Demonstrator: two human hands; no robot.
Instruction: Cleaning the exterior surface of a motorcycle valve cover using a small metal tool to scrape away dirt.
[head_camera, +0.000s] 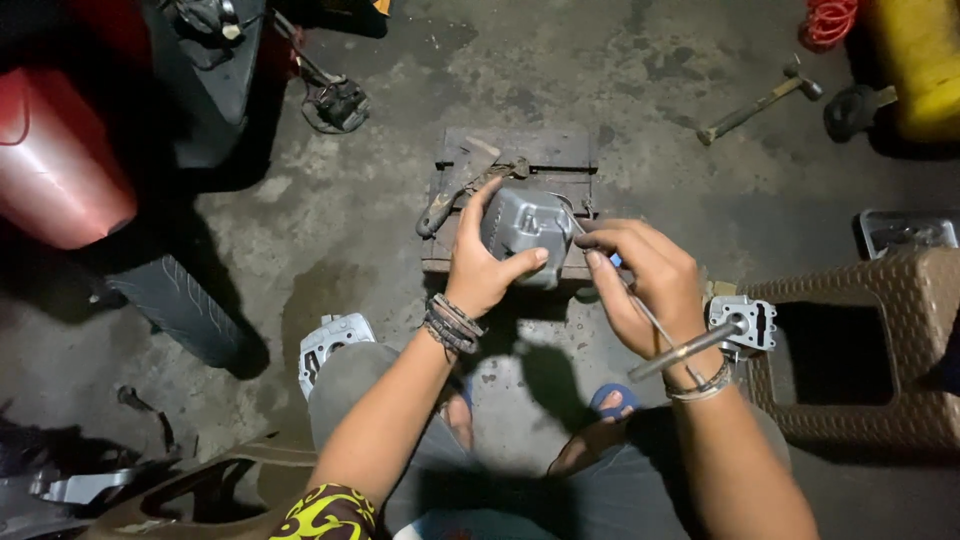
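My left hand (483, 262) grips a grey cast-metal engine cover (527, 228), holding it above a small dark wooden block (520, 150) on the concrete floor. My right hand (645, 283) is closed around a thin metal rod tool (672, 347) whose tip points toward the cover's right edge. A worn tool with a wooden handle (455, 192) lies on the block behind the cover. Dark bracelets circle my left wrist, a band my right.
A motorcycle tyre (180, 300) and red bodywork (55, 160) stand at left. A brown wicker-pattern stool (870, 345) is at right, a metal engine part (745, 322) beside it. A hammer (760, 100) and a yellow container (920, 60) lie at far right. Another metal part (330, 340) sits by my left knee.
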